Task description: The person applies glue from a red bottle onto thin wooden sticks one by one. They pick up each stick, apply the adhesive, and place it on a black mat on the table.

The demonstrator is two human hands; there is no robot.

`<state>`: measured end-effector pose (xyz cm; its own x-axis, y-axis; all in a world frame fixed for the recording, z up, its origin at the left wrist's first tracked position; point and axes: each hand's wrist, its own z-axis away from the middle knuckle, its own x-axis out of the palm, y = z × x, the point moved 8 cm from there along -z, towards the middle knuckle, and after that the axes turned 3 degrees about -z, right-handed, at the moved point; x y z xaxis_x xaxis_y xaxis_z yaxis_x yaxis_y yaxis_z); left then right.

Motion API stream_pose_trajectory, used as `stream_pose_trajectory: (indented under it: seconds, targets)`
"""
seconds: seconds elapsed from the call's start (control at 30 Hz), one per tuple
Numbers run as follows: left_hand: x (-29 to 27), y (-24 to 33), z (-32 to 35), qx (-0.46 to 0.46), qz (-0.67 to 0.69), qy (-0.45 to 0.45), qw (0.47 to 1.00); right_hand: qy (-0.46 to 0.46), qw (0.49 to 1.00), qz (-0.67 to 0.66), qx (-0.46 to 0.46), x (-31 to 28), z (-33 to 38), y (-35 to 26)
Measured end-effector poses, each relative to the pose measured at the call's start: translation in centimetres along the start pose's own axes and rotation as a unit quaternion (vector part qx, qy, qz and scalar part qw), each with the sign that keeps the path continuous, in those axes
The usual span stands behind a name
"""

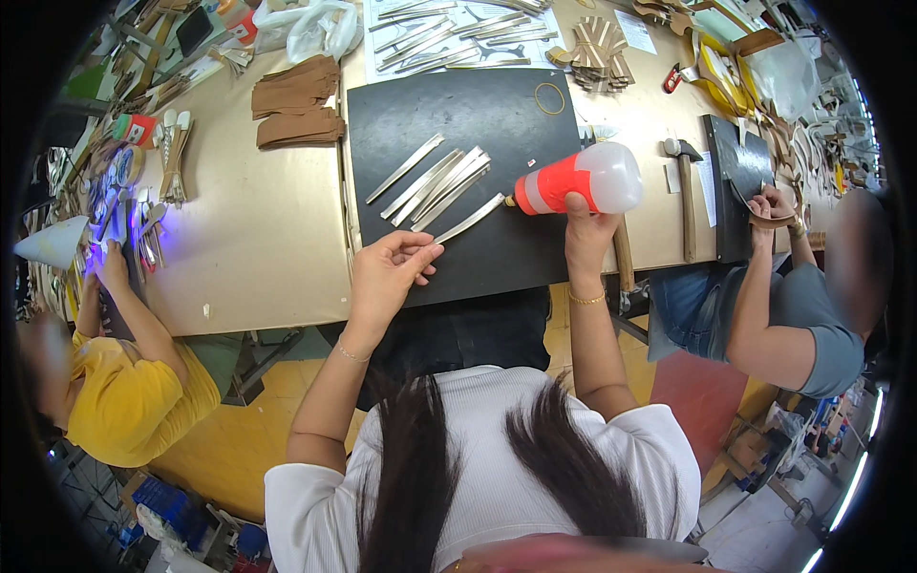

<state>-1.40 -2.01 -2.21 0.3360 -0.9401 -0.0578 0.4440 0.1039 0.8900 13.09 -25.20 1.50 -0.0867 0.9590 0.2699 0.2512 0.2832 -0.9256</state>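
Note:
My left hand (394,269) pinches the near end of a thin pale metallic strip (470,220) over a black mat (458,105). In my right hand (589,234) is a squeeze bottle (578,180), whitish and translucent with a red band, tipped on its side. Its nozzle points left and meets, or nearly meets, the far end of the strip. Several similar strips (435,186) lie side by side on the mat, just beyond my left hand. A rubber band (549,97) rests near the mat's far right corner.
Brown leather pieces (298,103) are stacked left of the mat. More strips (458,38) lie on paper beyond it. A hammer (686,196) lies to the right. Co-workers sit on both sides, one in a yellow shirt (143,396), one in a grey-blue shirt (817,325).

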Motion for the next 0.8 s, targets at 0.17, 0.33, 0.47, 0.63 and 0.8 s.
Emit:
stream_pose_trajectory:
  seconds: [0.17, 0.33, 0.47, 0.63, 0.8]
  targets:
    - [-0.2, 0.0, 0.0, 0.000, -0.013, 0.005, 1.000, -0.021, 0.999, 0.035, 0.007, 0.9, -0.8, -0.3]
    - [-0.2, -0.1, 0.1, -0.006, -0.007, 0.011, 1.000, -0.052, 0.998, 0.044, 0.014, 1.7, -1.3, 0.0]
    - [-0.2, -0.4, 0.1, -0.014, -0.009, 0.014, 1.000, -0.053, 0.998, 0.032, 0.030, 2.0, -0.9, 0.6]
    - [-0.1, -0.6, 0.1, -0.004, 0.003, 0.004, 1.000, -0.074, 0.996, 0.035, 0.046, 2.7, -0.1, 1.4]
    - [0.0, -1.4, 0.2, -0.010, 0.004, -0.002, 1.000, -0.087, 0.993, -0.017, 0.081, 3.9, 1.3, 2.2]
